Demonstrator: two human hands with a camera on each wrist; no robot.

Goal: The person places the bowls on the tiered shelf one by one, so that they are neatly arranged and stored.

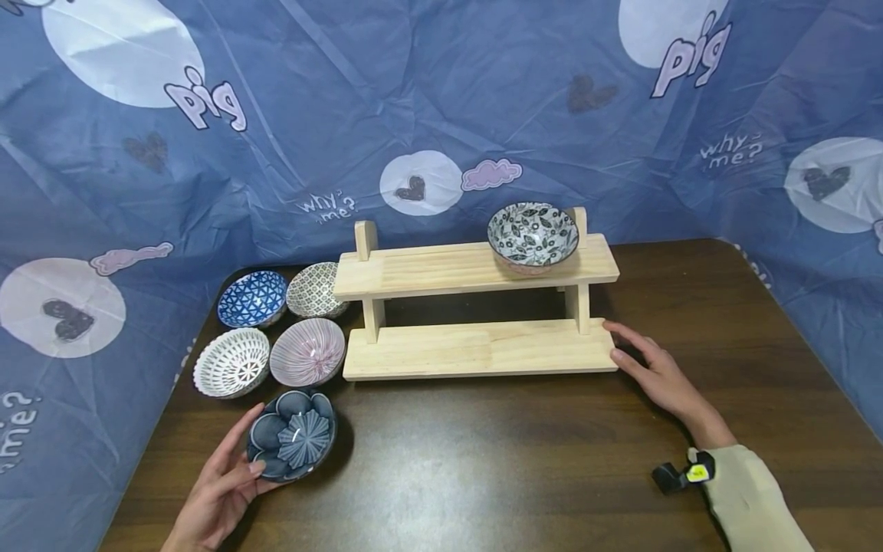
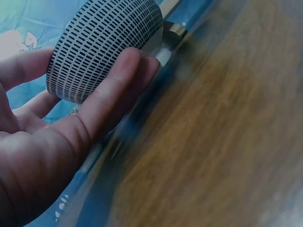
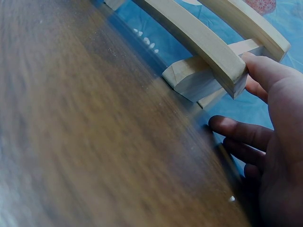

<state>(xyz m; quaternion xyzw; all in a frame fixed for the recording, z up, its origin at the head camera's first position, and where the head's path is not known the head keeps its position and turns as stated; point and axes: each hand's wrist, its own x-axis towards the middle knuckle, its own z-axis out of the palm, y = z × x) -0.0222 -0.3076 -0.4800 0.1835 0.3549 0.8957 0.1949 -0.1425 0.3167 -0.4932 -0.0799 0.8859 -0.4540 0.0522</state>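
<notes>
My left hand (image 1: pixel 222 484) grips a dark blue-grey bowl (image 1: pixel 303 438) by its side, its flower-shaped inside tilted up toward the head camera. The left wrist view shows the same bowl's outer wall (image 2: pixel 106 45), pale with rows of short dark dashes, between thumb and fingers of the left hand (image 2: pixel 61 127). On the other side, my right hand (image 1: pixel 658 376) touches the right end of a two-tier wooden shelf (image 1: pixel 428 349) with thumb and forefinger. The right wrist view has the right hand's thumb (image 3: pixel 270 71) against the plank end, other fingers extended below.
A black-and-white leaf-patterned bowl (image 1: pixel 533 234) sits on the upper tier at right. Left of the shelf stand a blue bowl (image 1: pixel 251 299), a grey lattice bowl (image 1: pixel 313 290), a white bowl (image 1: pixel 232 364) and a pink striped bowl (image 1: pixel 308 353). A blue printed cloth (image 1: pixel 441 92) hangs behind.
</notes>
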